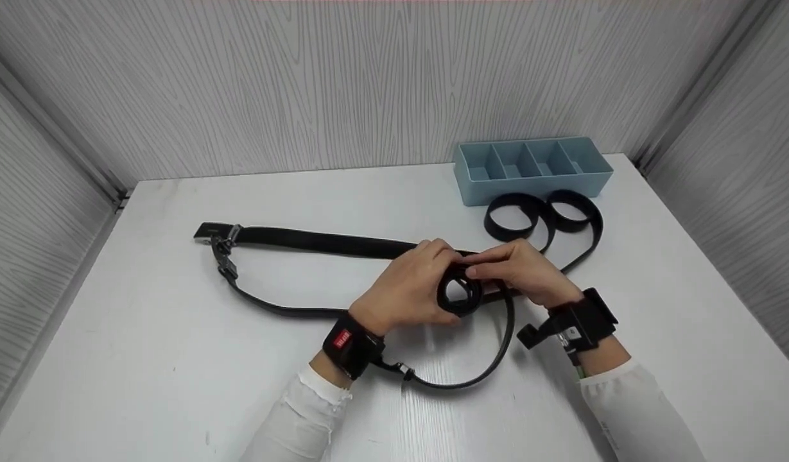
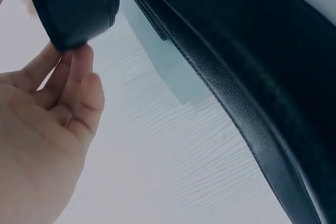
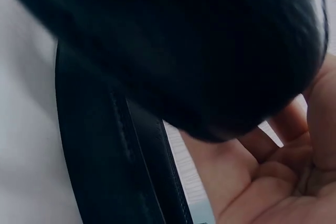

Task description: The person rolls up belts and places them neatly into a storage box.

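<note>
A black leather belt is wound into a small coil (image 1: 476,295) that both hands hold above the table. My left hand (image 1: 407,289) curls round the coil's left side, its fingertips touching the edge in the left wrist view. My right hand (image 1: 526,273) pinches the upper right of the coil between thumb and fingers. From the coil a loose strap (image 1: 510,333) loops down toward a small metal buckle (image 1: 405,370) by the left wrist. In the right wrist view, the dark leather (image 3: 210,51) hides part of the right hand (image 3: 278,177).
Behind the hands lies a long black strap (image 1: 317,242) with a buckle end (image 1: 217,232) at left. A thinner strap (image 1: 285,311) runs below it. Two loose belt curls (image 1: 490,226) stand before a blue compartment box (image 1: 529,189) near the back wall.
</note>
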{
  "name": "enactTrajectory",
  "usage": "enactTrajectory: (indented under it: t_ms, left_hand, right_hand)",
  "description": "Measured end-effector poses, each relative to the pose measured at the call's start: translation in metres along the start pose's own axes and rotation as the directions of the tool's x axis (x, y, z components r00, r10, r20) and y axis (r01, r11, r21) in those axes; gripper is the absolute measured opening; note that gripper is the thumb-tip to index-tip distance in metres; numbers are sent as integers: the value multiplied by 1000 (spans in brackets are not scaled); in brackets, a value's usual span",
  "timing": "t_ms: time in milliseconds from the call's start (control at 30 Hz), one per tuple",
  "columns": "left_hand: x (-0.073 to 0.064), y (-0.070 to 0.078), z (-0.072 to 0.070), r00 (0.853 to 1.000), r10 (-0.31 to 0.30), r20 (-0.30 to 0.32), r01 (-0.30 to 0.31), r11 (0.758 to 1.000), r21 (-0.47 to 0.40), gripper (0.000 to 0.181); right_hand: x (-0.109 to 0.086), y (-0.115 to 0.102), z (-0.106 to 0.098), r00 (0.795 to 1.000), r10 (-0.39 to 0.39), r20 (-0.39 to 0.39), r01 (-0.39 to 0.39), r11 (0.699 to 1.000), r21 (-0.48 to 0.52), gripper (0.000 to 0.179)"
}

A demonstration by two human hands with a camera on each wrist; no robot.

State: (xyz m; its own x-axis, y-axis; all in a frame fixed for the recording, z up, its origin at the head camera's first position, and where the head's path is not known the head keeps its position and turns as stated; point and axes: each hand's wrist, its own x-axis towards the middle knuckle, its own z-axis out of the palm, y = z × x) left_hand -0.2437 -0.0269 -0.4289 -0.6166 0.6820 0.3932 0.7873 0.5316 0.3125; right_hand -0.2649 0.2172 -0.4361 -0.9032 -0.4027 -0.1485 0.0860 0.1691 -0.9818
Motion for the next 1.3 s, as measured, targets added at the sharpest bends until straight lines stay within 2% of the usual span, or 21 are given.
enactTrajectory:
  t_ms: [100, 233, 333, 433, 533, 667, 867, 967, 1100, 1300]
  left_hand:
    - [-1, -1, 1, 999, -20, -46, 22, 999, 41, 79]
    - [0, -1, 0, 991, -84, -107, 95, 991, 99, 77]
    - [0, -1, 1, 981, -137, -138, 156, 978, 137, 77]
    - [1, 0, 2, 975, -161, -153, 185, 971, 153, 77]
    - [0, 0, 3, 977, -163, -140, 183, 973, 142, 79]
    - [-1, -2, 1, 984, -152, -94, 162, 981, 110, 81]
    - [-1, -4, 0, 997, -59, -43, 62, 996, 63, 80]
    - [-1, -5, 0, 999, -33, -29, 35, 998, 51, 80]
    - [-1, -4, 1, 998, -46, -29, 48, 997, 64, 80]
    - [-1, -3, 0, 991, -100, -89, 111, 986, 123, 78]
  right_hand:
    - [3, 2, 4, 999, -36, -29, 37, 998, 47, 34]
    - [5, 5, 10, 993, -86, -84, 98, 984, 149, 37]
    - [5, 6, 14, 988, -104, -115, 123, 976, 181, 41]
    - [5, 6, 16, 985, -111, -130, 134, 974, 180, 44]
    - [6, 7, 16, 983, -114, -142, 137, 977, 164, 44]
    - [7, 7, 13, 985, -106, -137, 125, 983, 137, 42]
    - [5, 7, 8, 990, -96, -104, 105, 991, 86, 33]
    - [5, 8, 6, 993, -87, -79, 93, 993, 66, 31]
    - [6, 8, 8, 995, -85, -61, 89, 993, 71, 32]
    - [7, 8, 16, 990, -94, -109, 111, 981, 159, 35]
